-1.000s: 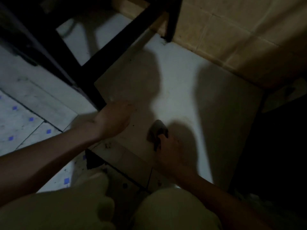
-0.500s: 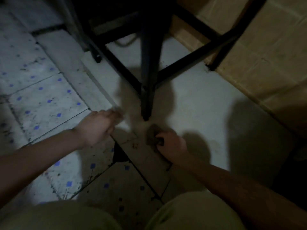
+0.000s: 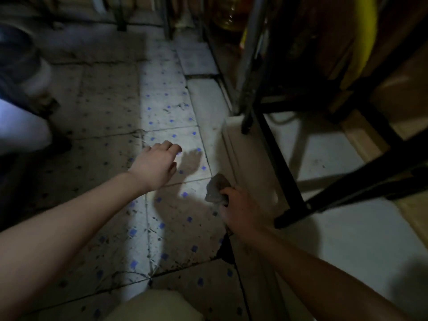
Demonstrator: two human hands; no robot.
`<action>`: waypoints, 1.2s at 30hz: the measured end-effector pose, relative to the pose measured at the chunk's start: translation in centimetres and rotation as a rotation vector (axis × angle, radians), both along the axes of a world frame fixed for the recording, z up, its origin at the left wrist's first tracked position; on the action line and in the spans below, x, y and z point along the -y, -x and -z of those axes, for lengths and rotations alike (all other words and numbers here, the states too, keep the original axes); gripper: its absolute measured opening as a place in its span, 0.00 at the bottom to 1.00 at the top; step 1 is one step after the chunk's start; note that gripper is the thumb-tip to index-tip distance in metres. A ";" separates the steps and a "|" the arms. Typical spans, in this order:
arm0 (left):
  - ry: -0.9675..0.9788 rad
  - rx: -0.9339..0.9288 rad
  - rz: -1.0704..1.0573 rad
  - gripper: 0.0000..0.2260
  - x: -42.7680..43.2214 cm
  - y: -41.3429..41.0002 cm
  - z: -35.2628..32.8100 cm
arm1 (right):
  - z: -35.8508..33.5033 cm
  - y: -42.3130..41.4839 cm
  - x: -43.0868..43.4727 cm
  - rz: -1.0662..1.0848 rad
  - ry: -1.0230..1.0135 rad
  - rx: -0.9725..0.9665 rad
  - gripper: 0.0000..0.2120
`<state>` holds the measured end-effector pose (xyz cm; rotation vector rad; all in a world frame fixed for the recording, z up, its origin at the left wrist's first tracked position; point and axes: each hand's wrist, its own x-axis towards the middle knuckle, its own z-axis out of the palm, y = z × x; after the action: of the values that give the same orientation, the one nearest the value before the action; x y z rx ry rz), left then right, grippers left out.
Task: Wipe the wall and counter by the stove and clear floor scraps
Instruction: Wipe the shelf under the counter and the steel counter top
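Closest in, the right hand (image 3: pixel 240 209) curls its fingers round a grey rag (image 3: pixel 216 188) at the floor's (image 3: pixel 111 107) right edge, hard against the white ledge (image 3: pixel 250 163). It looks soft, light and limp, so a full-fist hold on the wad should suit. Further out, the left hand (image 3: pixel 159 166) reaches over the dotted tiles, fingers straight and close together, holding nothing.

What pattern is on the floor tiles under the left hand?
Pale tiles dotted with small blue squares, plus dark specks; clearest in the head view's lit strip.

Dim, lit floor strip (blurred edges)
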<state>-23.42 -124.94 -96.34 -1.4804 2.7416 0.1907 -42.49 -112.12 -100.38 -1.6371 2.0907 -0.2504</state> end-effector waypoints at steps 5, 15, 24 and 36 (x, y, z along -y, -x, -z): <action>-0.024 0.012 -0.128 0.19 2.1 -3.4 -5.4 | -6.3 -3.2 5.2 -0.063 0.053 0.002 0.12; -0.074 0.027 -0.310 0.16 4.6 -7.3 -20.7 | -23.0 -7.0 10.1 -0.028 0.069 0.086 0.11; -0.185 0.025 -0.265 0.15 5.1 -6.5 -36.7 | -39.2 -6.3 7.7 0.146 0.041 -0.049 0.14; -0.210 -0.001 -0.111 0.16 2.4 -1.9 -51.9 | -55.0 -3.3 1.0 0.255 0.047 -0.042 0.14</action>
<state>-21.50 -127.34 -44.43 -1.5735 2.5474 0.4654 -39.22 -113.13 -45.38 -1.4101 2.3416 -0.3531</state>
